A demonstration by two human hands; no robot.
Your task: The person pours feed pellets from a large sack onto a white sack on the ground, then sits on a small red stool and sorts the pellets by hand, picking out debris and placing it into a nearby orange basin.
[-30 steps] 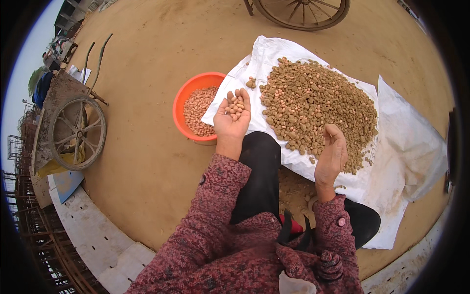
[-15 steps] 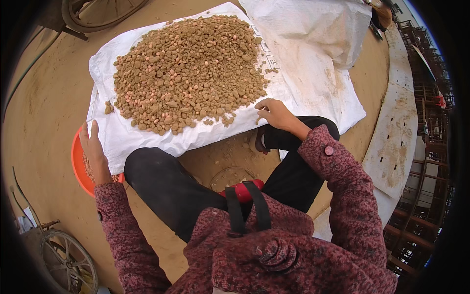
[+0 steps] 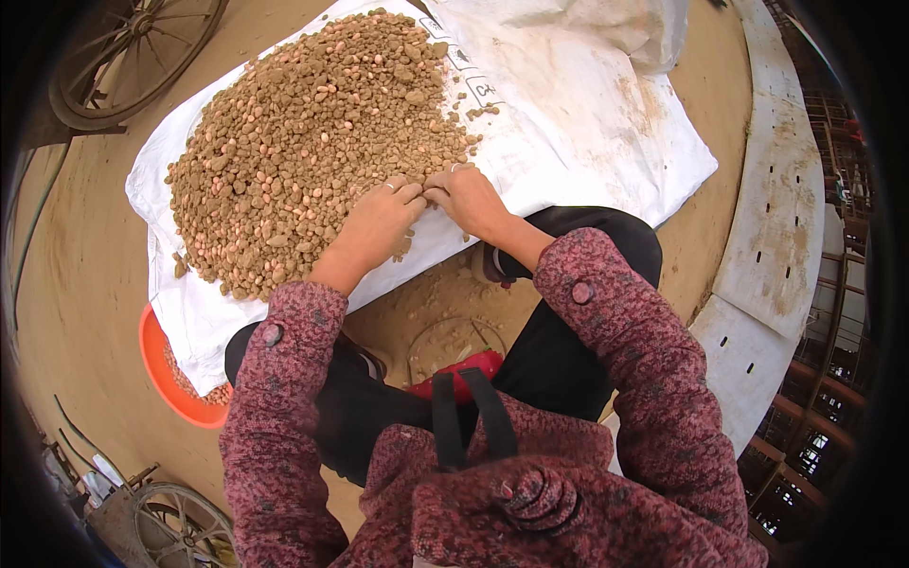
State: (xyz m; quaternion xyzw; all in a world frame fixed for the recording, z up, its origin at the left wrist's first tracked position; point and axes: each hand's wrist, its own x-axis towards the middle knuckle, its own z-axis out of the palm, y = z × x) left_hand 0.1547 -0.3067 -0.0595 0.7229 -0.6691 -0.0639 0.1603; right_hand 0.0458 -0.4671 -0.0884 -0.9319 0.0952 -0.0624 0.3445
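A broad heap of brown clods mixed with pinkish kernels that look like shelled peanuts lies on a white woven sack sheet. My left hand reaches over the near right edge of the heap, its fingers curled down among the clods. Beside it, my right hand is bent inward over the sheet, and the fingertips of both hands nearly meet. Whatever lies between the fingers is hidden. An orange basin holding similar pink kernels stands on the ground at the left, partly under the sheet's corner.
Spoked wheels of carts stand at upper left and lower left. A red object is between my legs. Pale perforated panels run along the right, with rusty metal framework beyond. A hose lies on the left ground.
My left hand has moved from beside the basin to the heap's near right edge. My right hand has shifted left to meet it. The view has turned slightly.
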